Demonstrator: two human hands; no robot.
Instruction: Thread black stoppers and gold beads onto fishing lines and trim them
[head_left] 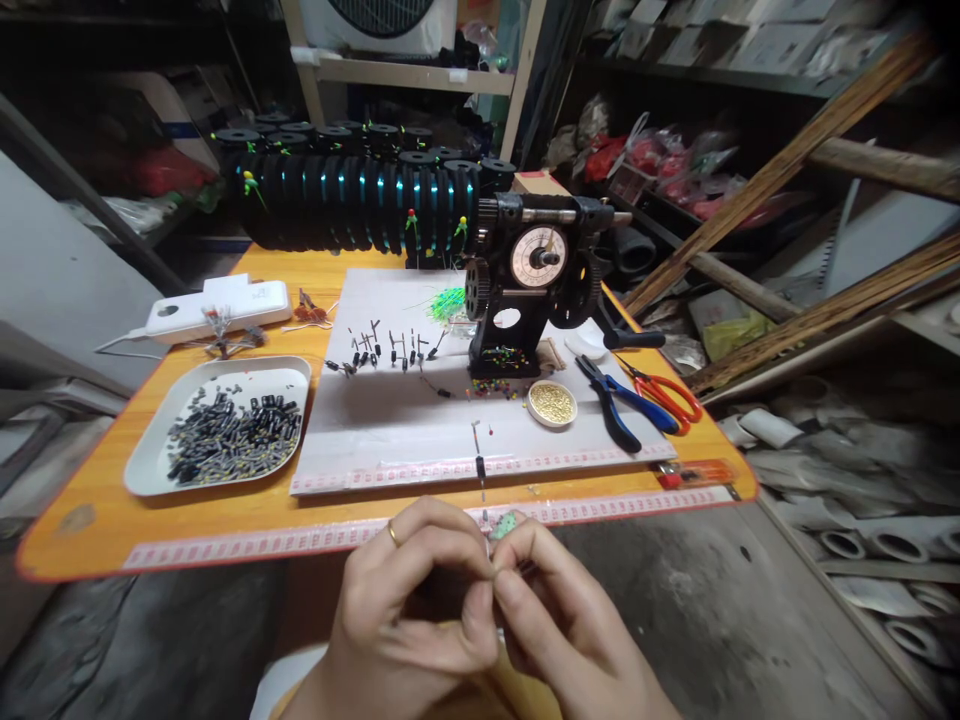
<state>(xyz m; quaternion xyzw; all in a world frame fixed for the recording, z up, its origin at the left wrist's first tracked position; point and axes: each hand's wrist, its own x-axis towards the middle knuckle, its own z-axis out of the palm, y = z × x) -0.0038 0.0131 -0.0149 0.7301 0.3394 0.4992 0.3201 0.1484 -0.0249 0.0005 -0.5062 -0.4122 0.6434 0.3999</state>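
My left hand [416, 590] and my right hand [566, 610] meet at the table's front edge, fingertips pinched together on a thin line [483, 493]. The line runs up from my fingers onto the white board, with a small black cylindrical piece [481, 467] and tiny grey pieces threaded along it. What lies right between the fingertips is too small to make out. Just behind my right fingers sits a small pale green lump [507, 522]. A tiny red bead [491, 429] lies on the board near the line's far end.
A white tray [135, 470] holds many small black and grey pieces. A hand-cranked winder [517, 300] carries a row of black spools [352, 205]. On the right are a bowl of gold beads [553, 404], blue-handled pliers [611, 400] and red-handled scissors [667, 395]. A measuring tape [262, 545] lines the front edge.
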